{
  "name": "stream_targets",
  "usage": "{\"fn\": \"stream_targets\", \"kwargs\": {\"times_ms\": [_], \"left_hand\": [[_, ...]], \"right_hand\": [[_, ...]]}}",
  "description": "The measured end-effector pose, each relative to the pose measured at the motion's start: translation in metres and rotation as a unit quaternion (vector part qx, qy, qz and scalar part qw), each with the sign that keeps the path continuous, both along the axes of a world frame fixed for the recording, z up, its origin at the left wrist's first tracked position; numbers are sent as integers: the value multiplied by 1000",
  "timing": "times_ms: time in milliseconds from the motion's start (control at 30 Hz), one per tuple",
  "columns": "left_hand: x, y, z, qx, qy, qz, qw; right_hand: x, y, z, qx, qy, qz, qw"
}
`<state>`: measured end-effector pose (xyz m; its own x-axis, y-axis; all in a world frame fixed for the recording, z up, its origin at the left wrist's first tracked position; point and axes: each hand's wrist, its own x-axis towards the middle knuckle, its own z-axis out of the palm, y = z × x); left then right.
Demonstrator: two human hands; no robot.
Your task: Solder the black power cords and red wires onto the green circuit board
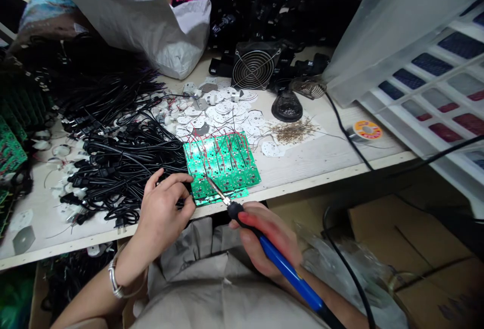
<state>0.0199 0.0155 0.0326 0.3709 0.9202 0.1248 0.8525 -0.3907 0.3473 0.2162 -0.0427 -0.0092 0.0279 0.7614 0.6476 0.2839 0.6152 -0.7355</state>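
A green circuit board panel (223,165) with red wires lies at the near edge of the white table (333,160). My right hand (264,238) is closed round a blue-handled soldering iron (280,261), whose metal tip touches the board's front left part. My left hand (164,208) rests at the board's left edge with fingers curled, pinching something thin I cannot make out.
A tangle of black power cords (117,152) lies left of the board. White round discs (219,112), a small fan (253,69), a black iron stand (286,106) and a solder spool (366,129) sit behind. Green boards (11,147) stack far left; plastic drawers (434,66) stand right.
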Motion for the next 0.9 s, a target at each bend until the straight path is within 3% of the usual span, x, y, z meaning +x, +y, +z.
{"fn": "stream_targets", "kwargs": {"times_ms": [633, 900], "left_hand": [[-3, 0, -1, 36, 22, -35, 999], [-6, 3, -2, 48, 35, -71, 996]], "right_hand": [[1, -1, -3, -29, 54, 14, 998], [2, -1, -2, -54, 58, -24, 997]]}}
